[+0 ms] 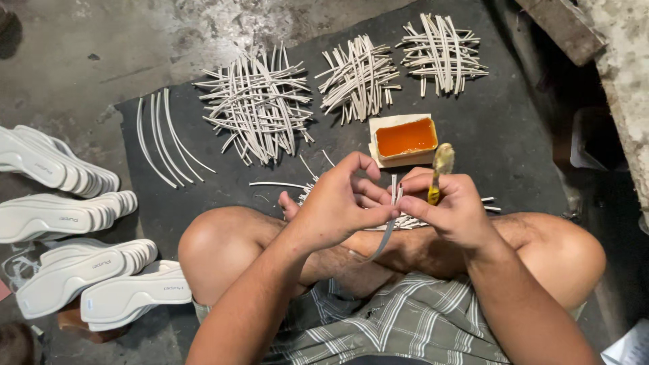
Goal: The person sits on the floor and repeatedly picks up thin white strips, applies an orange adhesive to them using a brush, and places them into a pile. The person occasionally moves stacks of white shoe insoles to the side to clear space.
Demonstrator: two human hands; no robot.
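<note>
White strip [391, 215] looks light and floppy, pinched near its top by left hand [336, 206], brush [439, 172] gripped in right hand [454, 209], glue tub [405, 138] at 12 o'clock.

You had a dark mat [514, 135] bearing strip piles [257, 105], an orange glue tray [404, 138], and loose strips [165, 138].

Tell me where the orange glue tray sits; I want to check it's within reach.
In the head view, the orange glue tray sits on the dark mat just beyond the right hand, below the middle strip pile.
</note>
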